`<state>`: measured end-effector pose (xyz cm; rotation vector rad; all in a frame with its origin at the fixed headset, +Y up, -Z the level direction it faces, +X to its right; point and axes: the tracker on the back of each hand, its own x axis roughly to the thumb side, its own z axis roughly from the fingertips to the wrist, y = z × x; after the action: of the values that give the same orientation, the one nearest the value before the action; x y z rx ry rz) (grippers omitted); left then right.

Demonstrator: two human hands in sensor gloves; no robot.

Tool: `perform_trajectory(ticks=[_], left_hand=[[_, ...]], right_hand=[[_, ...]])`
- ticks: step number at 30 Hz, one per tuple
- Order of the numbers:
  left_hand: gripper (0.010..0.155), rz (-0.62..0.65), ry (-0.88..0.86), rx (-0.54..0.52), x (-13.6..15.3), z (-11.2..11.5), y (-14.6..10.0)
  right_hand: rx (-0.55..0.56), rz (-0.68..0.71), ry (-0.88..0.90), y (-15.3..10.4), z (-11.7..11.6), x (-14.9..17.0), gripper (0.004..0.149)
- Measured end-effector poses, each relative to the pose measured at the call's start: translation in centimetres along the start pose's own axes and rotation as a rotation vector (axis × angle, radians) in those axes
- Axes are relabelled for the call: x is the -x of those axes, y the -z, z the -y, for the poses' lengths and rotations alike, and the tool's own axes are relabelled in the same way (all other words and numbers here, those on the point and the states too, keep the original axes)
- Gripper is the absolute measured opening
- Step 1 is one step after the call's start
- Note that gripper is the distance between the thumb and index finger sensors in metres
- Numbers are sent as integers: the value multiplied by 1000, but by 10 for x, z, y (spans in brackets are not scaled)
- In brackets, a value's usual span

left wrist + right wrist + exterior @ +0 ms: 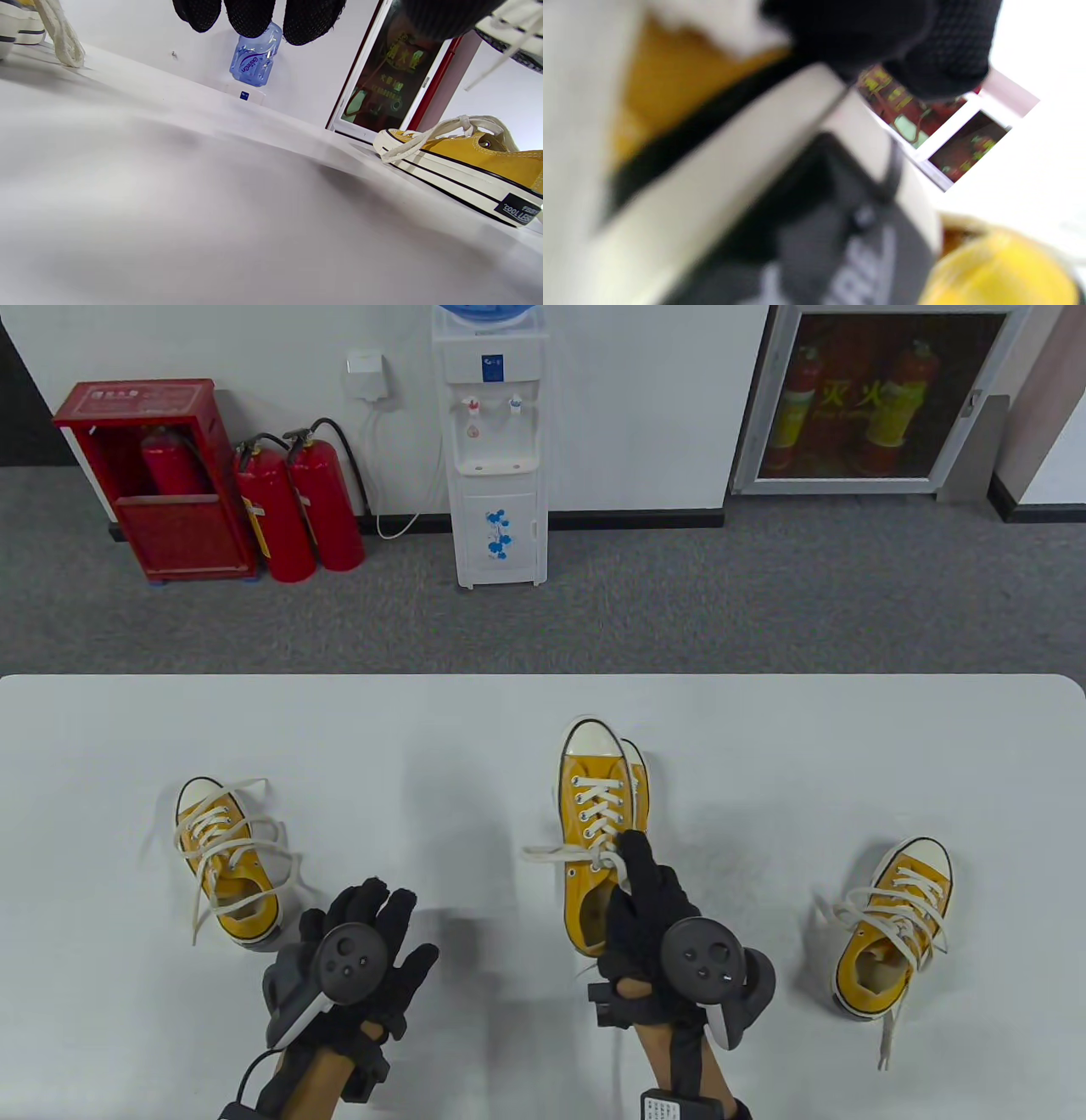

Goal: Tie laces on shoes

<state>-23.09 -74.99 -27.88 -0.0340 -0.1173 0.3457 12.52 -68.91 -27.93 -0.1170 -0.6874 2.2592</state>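
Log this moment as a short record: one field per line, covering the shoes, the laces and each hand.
shoes: left shoe, middle shoe with another shoe partly hidden behind it, right shoe
surface: white table
laces: loose on the left, middle and right shoes
right hand: grips the middle shoe near its heel, a finger on the laces
left hand: fingers spread, holds nothing

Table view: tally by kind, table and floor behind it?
Yellow sneakers on the table: 4 (left, two side by side mid-table, right)
Gloved hands: 2 (left hand, right hand at the middle shoe's laces)
Red extinguishers on floor: 2
Red extinguisher box: 1
Water dispenser: 1
Total: 10
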Motion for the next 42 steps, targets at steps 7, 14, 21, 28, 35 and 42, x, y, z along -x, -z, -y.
perform_trajectory(ticks=[7,14,21,28,35,42], left_hand=[[78,-3,-14,-8,1,-2,0],[78,-13,-21,0,3,-2,0],[78,-18,-11,8,2,-1,1],[77,-16,-12,21,1,0,1],[77,-10,-10,17,0,1,2],[78,-6,-7,19,-1,1,2]], right_hand=[[88,-72,-67,26,26,35,51],[74,-156,-116,53,37,79,52],[-14,-231,-133,56,19,118,51],[-122,-202,-211,58,-7,123,51],[-162,-252,-249,58,-15,128,50],[-184,-260,-225,55,-16,126,55]])
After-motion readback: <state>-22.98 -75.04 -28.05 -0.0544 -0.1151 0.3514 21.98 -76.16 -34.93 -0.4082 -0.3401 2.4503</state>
